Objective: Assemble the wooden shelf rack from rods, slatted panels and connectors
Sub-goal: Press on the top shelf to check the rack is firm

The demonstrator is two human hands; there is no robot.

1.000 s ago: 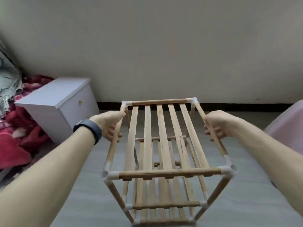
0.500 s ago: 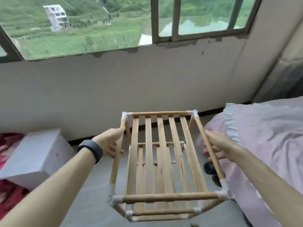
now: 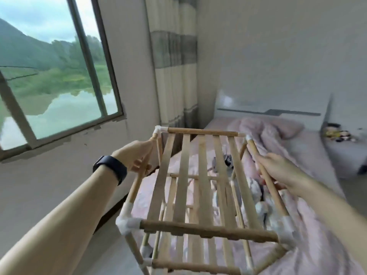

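Wooden shelf rack held up between both hands, spanning frame centre to 6 o'clock, top slatted panel facing up. Left hand has fingers curled round the top left rod, close to the far white connector. Right hand is wrapped round the top right rod. Pink bed at 3 o'clock, also visible through the slats. Window at 10, curtain at 12. Frame is motion-blurred.

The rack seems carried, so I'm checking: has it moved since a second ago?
Yes. The rack has swung right, from beside the bed to over it.
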